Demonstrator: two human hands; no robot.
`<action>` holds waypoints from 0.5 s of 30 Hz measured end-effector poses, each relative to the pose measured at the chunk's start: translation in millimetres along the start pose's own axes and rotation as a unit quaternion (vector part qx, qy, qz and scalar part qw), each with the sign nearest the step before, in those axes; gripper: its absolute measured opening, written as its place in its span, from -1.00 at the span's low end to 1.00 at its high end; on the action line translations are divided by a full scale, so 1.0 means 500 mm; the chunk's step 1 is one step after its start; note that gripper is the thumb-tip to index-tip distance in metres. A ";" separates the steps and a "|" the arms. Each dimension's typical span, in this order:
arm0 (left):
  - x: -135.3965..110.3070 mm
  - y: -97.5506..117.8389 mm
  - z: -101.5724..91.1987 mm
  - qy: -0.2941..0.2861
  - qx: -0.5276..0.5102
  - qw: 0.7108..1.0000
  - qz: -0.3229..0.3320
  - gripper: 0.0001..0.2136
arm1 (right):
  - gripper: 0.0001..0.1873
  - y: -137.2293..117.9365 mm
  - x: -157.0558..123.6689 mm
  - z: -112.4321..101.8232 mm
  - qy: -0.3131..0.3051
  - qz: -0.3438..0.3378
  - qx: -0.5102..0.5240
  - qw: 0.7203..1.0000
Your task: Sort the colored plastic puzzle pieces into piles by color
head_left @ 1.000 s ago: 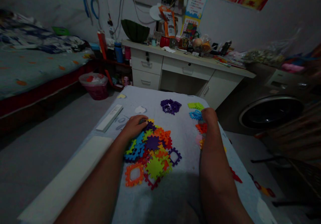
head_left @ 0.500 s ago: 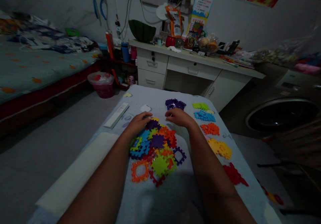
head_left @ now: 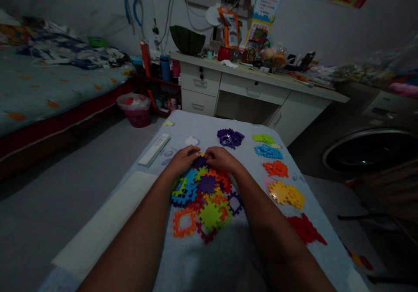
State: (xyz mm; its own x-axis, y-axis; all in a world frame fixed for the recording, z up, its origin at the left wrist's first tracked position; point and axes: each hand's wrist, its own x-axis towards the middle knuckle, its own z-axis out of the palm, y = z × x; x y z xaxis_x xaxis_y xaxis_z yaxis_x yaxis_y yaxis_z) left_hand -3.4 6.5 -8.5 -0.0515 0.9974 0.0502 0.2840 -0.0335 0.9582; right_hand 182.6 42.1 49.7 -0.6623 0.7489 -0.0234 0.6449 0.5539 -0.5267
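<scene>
A mixed heap of plastic interlocking tiles [head_left: 209,183] with notched edges lies on the cloth-covered table. My left hand [head_left: 183,160] is at the heap's far left edge, fingers loosely apart beside a dark purple tile [head_left: 200,162]. From the other side, my right hand [head_left: 219,157] has its fingertips pinched together at that purple tile; the exact grip is partly hidden. A lime tile [head_left: 210,215] and a hollow orange tile [head_left: 184,223] lie at the near side. Beyond my hands sits a separate purple pile [head_left: 230,138].
Down the right side run piles of green [head_left: 263,138], blue [head_left: 268,151], orange [head_left: 276,168], yellow [head_left: 286,194] and red tiles [head_left: 306,229]. A long pale box [head_left: 154,149] lies left. Behind the table stands a desk [head_left: 200,85]; a washing machine [head_left: 369,126] is to the right.
My right hand has moved left and nearer, from beside the far purple pile to the heap's far edge, and its fingers have closed. My left hand has stayed by the heap. The view has shifted slightly.
</scene>
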 end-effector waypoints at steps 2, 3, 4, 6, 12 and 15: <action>-0.002 0.005 -0.001 -0.002 0.011 1.000 -0.003 -0.62 | -0.80 0.005 0.001 0.001 0.009 0.003 0.042 0.999; -0.003 0.008 -0.001 0.000 0.018 1.000 -0.005 -0.63 | -0.81 0.008 0.002 0.001 0.015 0.005 0.065 0.998; -0.004 0.012 -0.002 0.003 0.023 1.000 -0.009 -0.63 | -0.82 0.012 0.003 0.000 0.022 0.006 0.089 0.996; -0.006 0.016 -0.002 0.005 0.028 0.999 -0.015 -0.64 | -0.84 0.022 0.006 -0.006 0.045 0.012 0.138 0.989; -0.007 0.013 0.001 0.001 0.027 0.999 -0.020 -0.65 | -0.85 0.079 0.008 -0.042 0.229 0.083 0.259 0.935; -0.008 0.014 0.002 -0.005 0.037 0.999 -0.032 -0.65 | -0.82 0.116 0.003 -0.059 0.346 0.132 0.238 0.898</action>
State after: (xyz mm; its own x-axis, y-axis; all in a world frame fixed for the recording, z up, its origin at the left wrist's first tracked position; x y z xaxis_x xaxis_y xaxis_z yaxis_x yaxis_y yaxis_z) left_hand -0.3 2.1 -2.1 -0.0621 0.9980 -0.0133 0.3501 0.0342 0.9361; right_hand 230.2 86.2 43.8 -0.0083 0.9694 0.2455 0.4004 0.2282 -0.8875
